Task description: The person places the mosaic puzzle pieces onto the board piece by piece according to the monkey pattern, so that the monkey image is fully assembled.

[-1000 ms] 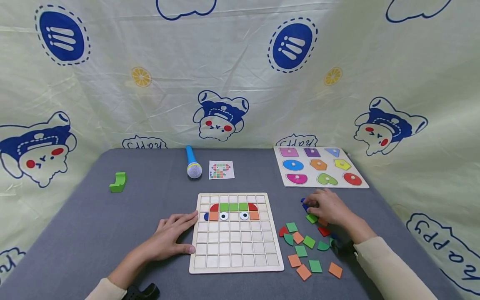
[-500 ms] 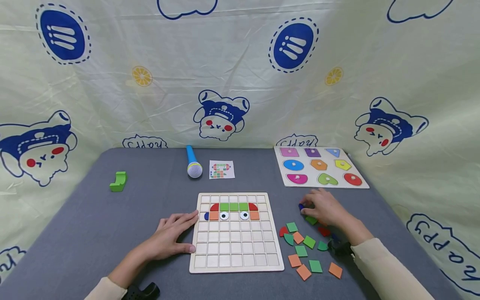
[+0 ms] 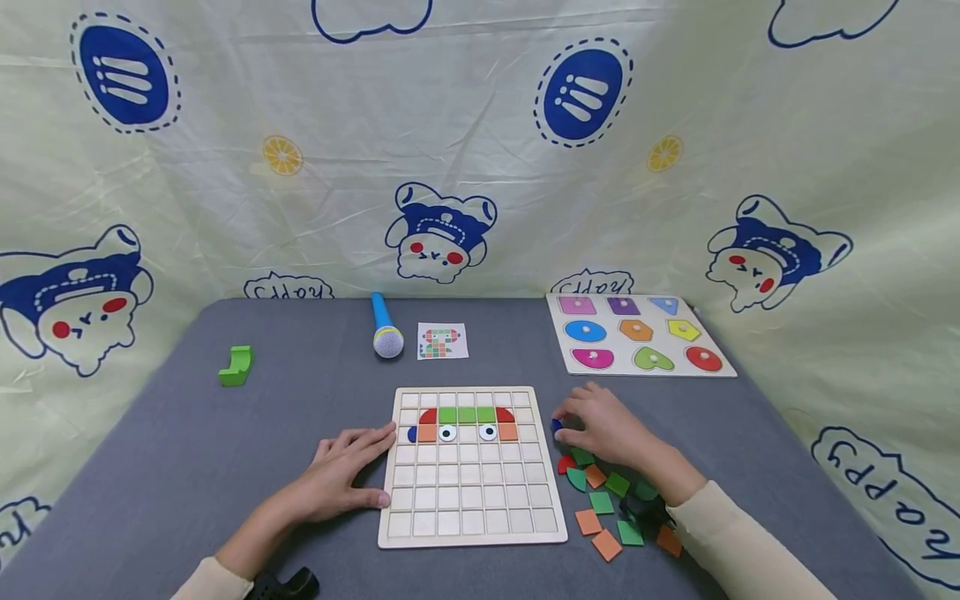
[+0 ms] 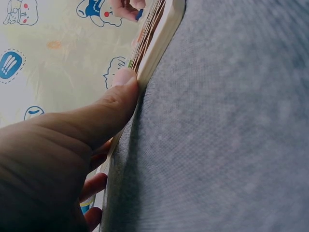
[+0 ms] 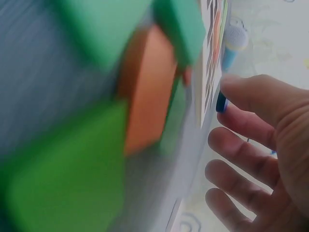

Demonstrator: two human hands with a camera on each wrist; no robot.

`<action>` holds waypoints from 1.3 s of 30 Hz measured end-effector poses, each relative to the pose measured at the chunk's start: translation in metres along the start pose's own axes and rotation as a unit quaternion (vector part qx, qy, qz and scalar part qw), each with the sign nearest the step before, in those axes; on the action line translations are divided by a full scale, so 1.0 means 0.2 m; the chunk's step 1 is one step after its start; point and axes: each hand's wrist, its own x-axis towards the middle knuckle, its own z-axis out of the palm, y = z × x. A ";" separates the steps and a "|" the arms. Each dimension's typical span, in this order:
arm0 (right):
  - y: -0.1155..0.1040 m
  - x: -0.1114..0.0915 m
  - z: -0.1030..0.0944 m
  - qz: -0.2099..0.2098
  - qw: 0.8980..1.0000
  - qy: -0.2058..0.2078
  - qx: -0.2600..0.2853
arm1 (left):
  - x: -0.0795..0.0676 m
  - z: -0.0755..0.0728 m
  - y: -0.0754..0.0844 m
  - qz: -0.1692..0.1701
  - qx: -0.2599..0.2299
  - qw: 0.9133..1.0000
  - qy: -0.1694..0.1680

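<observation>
Board (image 3: 468, 477) with blue piece (image 3: 557, 425) beside it
Right hand (image 3: 606, 425), arm stretched over the table (image 3: 315, 392), pinches it between thumb and index finger; left hand (image 3: 345, 471), fingers extended, touches the board's left edge.

Little of a blue piece (image 3: 556, 425) shows between the fingertips of the right hand (image 3: 603, 423), its full outline concealed. The right sleeve (image 3: 742, 542) covers part of an orange tile (image 3: 668, 541), while the pattern on a white card (image 3: 442, 341) is too small to make out in detail. From the right wrist, a light-green tile (image 5: 67, 174) blurs and runs off the bottom edge. From the left wrist, the top edge crops the board (image 4: 158, 48) and the right hand.
</observation>
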 end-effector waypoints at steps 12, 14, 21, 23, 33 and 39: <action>-0.14 0.10 0.05 -0.016 1.000 -0.018 0.006 | 0.00 0.00 0.00 -0.001 0.002 1.000 0.002; -0.15 0.11 0.06 -0.015 1.000 -0.020 0.006 | 0.00 0.00 0.00 0.000 0.002 1.000 0.003; -0.18 0.14 0.07 -0.013 0.999 -0.033 0.001 | -0.01 0.00 0.00 0.002 0.006 1.000 0.005; -0.18 0.14 0.07 -0.010 0.999 -0.037 0.000 | 0.00 0.00 0.00 0.003 0.007 1.000 0.005; -0.19 0.15 0.07 -0.009 0.999 -0.040 -0.003 | 0.00 0.01 -0.01 0.006 0.007 1.000 0.006; -0.18 0.14 0.08 -0.019 0.999 -0.035 -0.006 | 0.00 0.01 -0.01 0.003 0.007 1.000 0.004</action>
